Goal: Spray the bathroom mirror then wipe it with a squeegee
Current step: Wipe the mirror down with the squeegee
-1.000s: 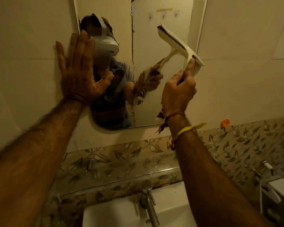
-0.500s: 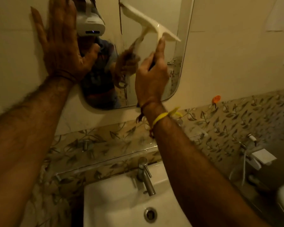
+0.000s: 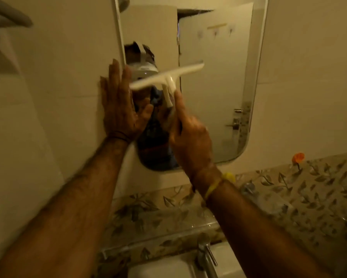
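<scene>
The bathroom mirror (image 3: 214,93) hangs on the beige tiled wall, its rounded lower corners showing. My right hand (image 3: 190,137) grips the handle of a white squeegee (image 3: 166,79), index finger stretched up along the handle. The squeegee's blade lies almost level against the mirror's left part, near mid-height. My left hand (image 3: 120,105) presses flat with straight fingers on the mirror's left edge and the wall tile beside it, just left of the blade. No spray bottle is in view.
A leaf-patterned tile band and a glass shelf (image 3: 158,237) run below the mirror. A chrome tap (image 3: 207,257) stands over the white sink (image 3: 164,267) at the bottom. An orange hook (image 3: 297,157) sits on the right wall, and a grey fixture (image 3: 6,19) is top left.
The squeegee has swung from the mirror's right side to its left part and turned nearly level. My left hand stays pressed at the mirror's left edge. My head view shifted.
</scene>
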A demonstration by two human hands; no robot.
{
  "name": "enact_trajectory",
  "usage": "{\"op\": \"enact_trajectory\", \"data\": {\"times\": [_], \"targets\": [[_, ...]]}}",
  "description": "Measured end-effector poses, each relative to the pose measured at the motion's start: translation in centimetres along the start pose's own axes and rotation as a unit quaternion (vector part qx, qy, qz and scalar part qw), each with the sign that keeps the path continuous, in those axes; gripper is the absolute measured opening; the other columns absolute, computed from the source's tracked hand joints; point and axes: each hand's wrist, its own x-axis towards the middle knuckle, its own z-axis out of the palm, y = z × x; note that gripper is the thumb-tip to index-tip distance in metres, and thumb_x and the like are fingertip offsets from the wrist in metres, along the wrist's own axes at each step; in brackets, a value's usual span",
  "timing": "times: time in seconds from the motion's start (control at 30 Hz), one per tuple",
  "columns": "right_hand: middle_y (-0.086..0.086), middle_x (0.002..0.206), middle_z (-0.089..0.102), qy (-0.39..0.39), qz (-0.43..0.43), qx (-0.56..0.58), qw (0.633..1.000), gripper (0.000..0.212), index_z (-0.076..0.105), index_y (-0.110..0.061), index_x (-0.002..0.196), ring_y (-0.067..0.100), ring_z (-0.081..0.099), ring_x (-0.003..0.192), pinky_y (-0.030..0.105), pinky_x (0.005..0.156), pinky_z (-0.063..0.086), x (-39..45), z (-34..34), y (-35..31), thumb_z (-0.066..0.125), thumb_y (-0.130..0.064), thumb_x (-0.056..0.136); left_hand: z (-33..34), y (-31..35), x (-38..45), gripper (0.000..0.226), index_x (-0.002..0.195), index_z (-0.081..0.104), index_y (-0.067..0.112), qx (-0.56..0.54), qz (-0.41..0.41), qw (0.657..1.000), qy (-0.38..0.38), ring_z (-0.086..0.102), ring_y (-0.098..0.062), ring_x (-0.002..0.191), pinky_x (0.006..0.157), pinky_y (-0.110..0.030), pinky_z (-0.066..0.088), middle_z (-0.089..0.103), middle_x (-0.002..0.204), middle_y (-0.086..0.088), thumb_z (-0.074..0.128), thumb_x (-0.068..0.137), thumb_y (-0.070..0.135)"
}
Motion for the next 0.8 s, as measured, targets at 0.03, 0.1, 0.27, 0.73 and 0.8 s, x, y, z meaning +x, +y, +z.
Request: {"op": "enact_trajectory", "data": {"times": [0.03, 0.1, 0.27, 0.73, 0.8], "targets": [[0.012, 0.097, 0.068, -0.019, -0.002, -0.017, 1.000, 0.053, 0.032, -0.018, 0.152, 0.008, 0.048, 0.060, 0.004, 0.054, 0.034, -1.9, -0.1, 0.6, 0.050, -0.016, 0.103, 0.0, 0.0, 0.0, 0.090, 0.155, 0.030, -0.005, 0.001, 0.002, 1.000, -0.007, 0.019, -0.045, 0.154, 0.126, -0.062, 0.009, 0.023, 0.163, -0.032, 0.046, 0.097, 0.062], [0.014, 0.096, 0.070, -0.044, 0.003, -0.046, 0.998, 0.055, 0.035, -0.019, 0.150, 0.004, 0.038, 0.057, 0.004, 0.053, 0.024, -5.0, -0.5, 1.2, 0.055, -0.013, 0.100, -0.1, 0.1, 0.0, 0.094, 0.155, 0.031, -0.004, 0.012, 0.016, 1.000, -0.017, 0.020, -0.044, 0.154, 0.126, -0.061, 0.007, 0.024, 0.163, -0.031, 0.038, 0.097, 0.069], [-0.005, 0.070, 0.049, 0.017, -0.008, -0.038, 0.999, 0.050, 0.036, -0.019, 0.151, -0.004, 0.024, 0.047, 0.006, 0.049, 0.018, 0.6, -0.2, 0.7, 0.048, -0.020, 0.103, 0.4, 0.1, -0.3, 0.087, 0.159, 0.022, 0.008, 0.016, 0.033, 0.999, -0.018, 0.020, -0.038, 0.155, 0.126, -0.058, 0.001, 0.025, 0.165, -0.024, 0.042, 0.097, 0.066], [-0.016, 0.059, 0.038, 0.084, 0.101, -0.010, 0.991, 0.054, 0.034, -0.025, 0.152, 0.000, 0.039, 0.048, 0.006, 0.046, 0.031, 0.3, -3.3, 7.2, 0.033, -0.039, 0.099, 0.9, -0.1, -0.6, 0.084, 0.160, 0.025, 0.009, 0.098, 0.067, 0.993, -0.026, 0.022, -0.033, 0.156, 0.126, -0.056, -0.001, 0.027, 0.166, -0.020, 0.047, 0.099, 0.062], [-0.015, 0.059, 0.036, 0.115, 0.133, -0.009, 0.984, 0.057, 0.036, -0.021, 0.152, -0.002, 0.035, 0.048, 0.005, 0.047, 0.025, 2.6, -3.7, 7.5, 0.033, -0.035, 0.096, 0.8, 0.1, -0.5, 0.085, 0.160, 0.026, 0.008, 0.096, 0.058, 0.993, -0.028, 0.021, -0.034, 0.156, 0.125, -0.054, -0.005, 0.026, 0.166, -0.021, 0.049, 0.098, 0.062]]}}
